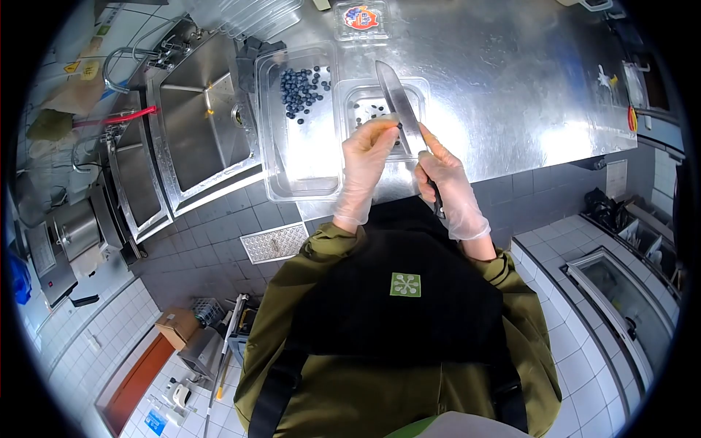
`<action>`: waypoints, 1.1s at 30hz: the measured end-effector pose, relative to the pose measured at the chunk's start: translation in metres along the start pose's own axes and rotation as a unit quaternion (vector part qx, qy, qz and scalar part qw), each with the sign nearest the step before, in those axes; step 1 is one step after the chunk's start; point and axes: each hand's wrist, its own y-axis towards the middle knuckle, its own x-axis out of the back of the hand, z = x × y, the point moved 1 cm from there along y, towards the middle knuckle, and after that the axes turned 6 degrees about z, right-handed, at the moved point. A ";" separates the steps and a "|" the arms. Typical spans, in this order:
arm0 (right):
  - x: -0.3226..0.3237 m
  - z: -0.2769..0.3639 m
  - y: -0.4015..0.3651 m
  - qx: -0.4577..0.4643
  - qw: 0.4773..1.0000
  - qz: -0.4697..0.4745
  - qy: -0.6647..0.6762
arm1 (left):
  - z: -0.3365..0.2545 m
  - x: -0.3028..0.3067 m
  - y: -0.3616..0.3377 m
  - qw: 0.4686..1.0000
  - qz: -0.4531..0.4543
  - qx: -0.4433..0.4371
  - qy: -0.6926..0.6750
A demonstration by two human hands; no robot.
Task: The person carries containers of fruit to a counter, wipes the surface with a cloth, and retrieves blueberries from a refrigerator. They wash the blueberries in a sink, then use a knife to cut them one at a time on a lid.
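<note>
My right hand [447, 181], in a clear glove, is closed round the black handle of a large kitchen knife [400, 98], whose blade points away from me. Also gloved, my left hand [365, 164] pinches a small dark blueberry [399, 126] against the blade's edge. Under the blade stands a smaller clear container [420, 89] with several dark berry pieces on its bottom. To its left, a larger clear plastic tub [272, 157] holds a heap of whole blueberries [298, 87] toward its far end.
A clear clamshell box [361, 20] with a colourful label lies at the back of the steel table [526, 95]. Stacked clear containers [248, 16] stand at the far left. A steel sink [204, 131] adjoins the table's left side.
</note>
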 end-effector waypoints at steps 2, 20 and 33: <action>0.003 -0.002 0.002 0.006 0.999 0.000 -0.034 | -0.005 -0.002 0.000 1.000 0.019 0.016 0.013; 0.024 -0.044 0.030 0.144 0.940 -0.075 -0.301 | 0.023 -0.013 0.014 0.998 -0.059 0.033 -0.011; 0.013 -0.027 0.027 0.094 0.982 -0.076 -0.142 | 0.021 0.002 0.019 0.975 0.004 -0.009 0.221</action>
